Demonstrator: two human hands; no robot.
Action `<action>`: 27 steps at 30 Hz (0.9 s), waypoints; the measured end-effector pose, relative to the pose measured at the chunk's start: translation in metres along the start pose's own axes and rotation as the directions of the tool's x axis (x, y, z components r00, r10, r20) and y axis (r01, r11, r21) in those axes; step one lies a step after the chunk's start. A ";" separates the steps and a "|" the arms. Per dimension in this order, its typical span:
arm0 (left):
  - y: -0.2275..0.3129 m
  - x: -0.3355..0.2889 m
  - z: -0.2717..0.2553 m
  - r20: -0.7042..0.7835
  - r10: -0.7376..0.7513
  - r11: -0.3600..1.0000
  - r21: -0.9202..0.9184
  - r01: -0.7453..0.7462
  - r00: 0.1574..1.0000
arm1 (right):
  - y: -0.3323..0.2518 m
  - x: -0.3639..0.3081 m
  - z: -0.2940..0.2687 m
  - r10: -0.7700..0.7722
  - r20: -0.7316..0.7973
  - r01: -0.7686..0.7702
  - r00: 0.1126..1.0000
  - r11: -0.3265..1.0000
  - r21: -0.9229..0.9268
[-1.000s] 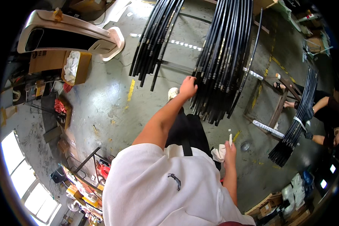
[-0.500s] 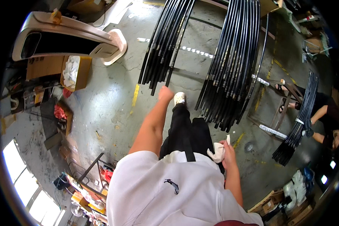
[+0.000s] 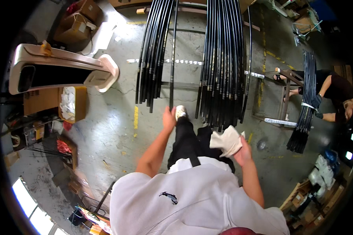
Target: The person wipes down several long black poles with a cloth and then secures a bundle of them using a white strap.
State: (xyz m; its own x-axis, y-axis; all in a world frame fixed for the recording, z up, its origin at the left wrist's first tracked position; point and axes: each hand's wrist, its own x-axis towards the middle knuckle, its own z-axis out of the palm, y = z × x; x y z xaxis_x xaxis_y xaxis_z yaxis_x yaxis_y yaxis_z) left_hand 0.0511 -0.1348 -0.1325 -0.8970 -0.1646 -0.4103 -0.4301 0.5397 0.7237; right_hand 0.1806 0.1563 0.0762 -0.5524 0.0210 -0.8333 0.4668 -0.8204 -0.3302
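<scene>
Black rod point(image 3: 173, 58), overhanging the near edge of the rack point(image 3: 187, 85), no longer hugs the left bundle point(image 3: 154, 47): your left hand point(image 3: 169, 119) pinches it, apparently singling it out; your right hand point(image 3: 244, 152) clutches cloth point(image 3: 226, 141).

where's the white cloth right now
In the head view, the white cloth is right of centre, held in the person's right hand, just below the near ends of the larger group of black rods.
</scene>
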 end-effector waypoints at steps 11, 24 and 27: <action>0.197 -0.156 -0.061 0.061 0.364 0.931 0.005 -0.365 0.929 | -0.006 0.010 0.152 -0.282 0.550 0.351 0.786 0.936 -0.021; 0.120 -0.239 -0.134 0.060 0.175 0.833 0.524 -0.180 0.983 | -0.121 0.013 0.159 -0.639 0.151 0.626 0.754 0.769 0.129; 0.030 -0.252 -0.174 -0.068 0.001 0.703 0.710 0.048 0.998 | -0.161 0.028 0.150 -0.690 0.089 0.694 0.718 0.720 -0.011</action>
State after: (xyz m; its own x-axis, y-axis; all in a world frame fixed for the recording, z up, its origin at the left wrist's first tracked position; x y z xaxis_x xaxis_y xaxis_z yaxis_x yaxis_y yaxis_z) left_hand 0.2463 -0.2206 0.0895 -0.9021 -0.2199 -0.3712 -0.2724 0.9575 0.0948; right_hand -0.0134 0.2037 0.1728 -0.7805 0.5305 -0.3308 -0.0396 -0.5700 -0.8207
